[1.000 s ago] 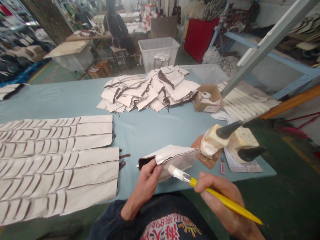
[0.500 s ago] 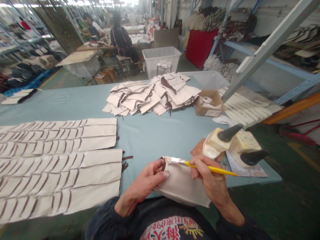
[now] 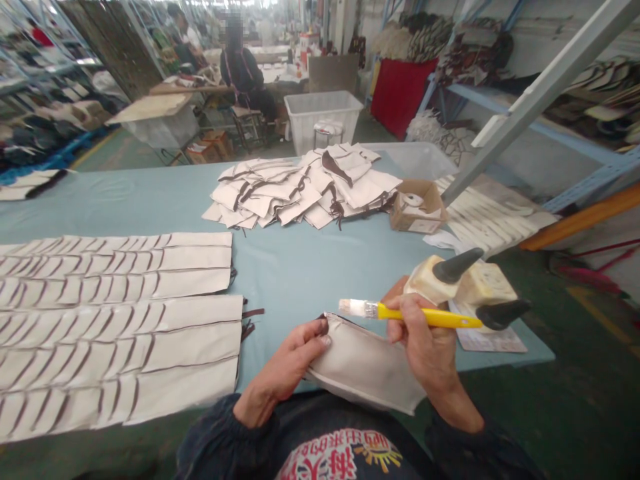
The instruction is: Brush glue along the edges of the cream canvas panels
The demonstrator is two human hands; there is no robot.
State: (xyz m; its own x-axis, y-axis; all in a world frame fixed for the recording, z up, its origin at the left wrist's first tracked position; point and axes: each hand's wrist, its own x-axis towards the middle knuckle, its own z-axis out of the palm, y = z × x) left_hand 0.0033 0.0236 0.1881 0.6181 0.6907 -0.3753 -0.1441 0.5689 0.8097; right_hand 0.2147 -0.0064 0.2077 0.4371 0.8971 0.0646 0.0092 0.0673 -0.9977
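Note:
My left hand (image 3: 295, 357) pinches the left end of a cream fabric piece (image 3: 365, 367) with a dark edge, holding it at the table's near edge. My right hand (image 3: 425, 347) grips a yellow-handled brush (image 3: 400, 311); its pale bristles point left, just above the upper edge of the piece. Directly behind my right hand stand two glue-caked pots (image 3: 460, 283) with dark handles sticking out.
Rows of overlapped cream pieces (image 3: 115, 320) cover the light-blue table (image 3: 310, 267) at left. A loose heap of the same pieces (image 3: 305, 187) lies farther back, beside a small cardboard box (image 3: 417, 207). A slanted metal post (image 3: 525, 100) rises at right. A person sits far behind.
The fabric piece turned from its raised position to lie flatter toward me. The brush swept across its top edge and has now lifted slightly above it.

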